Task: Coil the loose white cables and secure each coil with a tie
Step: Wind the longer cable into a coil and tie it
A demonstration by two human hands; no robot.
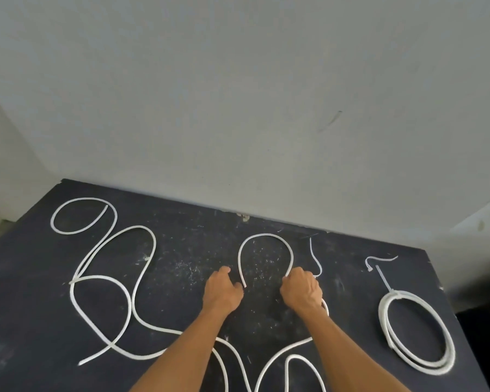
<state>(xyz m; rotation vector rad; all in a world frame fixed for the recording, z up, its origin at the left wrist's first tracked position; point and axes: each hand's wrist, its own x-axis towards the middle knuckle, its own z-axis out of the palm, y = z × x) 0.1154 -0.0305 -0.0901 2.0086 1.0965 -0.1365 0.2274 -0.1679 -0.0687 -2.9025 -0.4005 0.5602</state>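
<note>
A loose white cable (102, 250) sprawls over the dark table's (181, 250) left. At centre its end arches, probably starting a loop. The left hand (222, 290) curls beside the tip, contact unclear, and the right hand (301, 292) grips the other leg, steadying it. A spare tie (315, 257) lies near; a tied coil (416, 332) rests at the right.

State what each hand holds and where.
The right hand grips the loose white cable at the right foot of its arch. The left hand is curled beside the cable's free end; whether it pinches it cannot be told.
</note>
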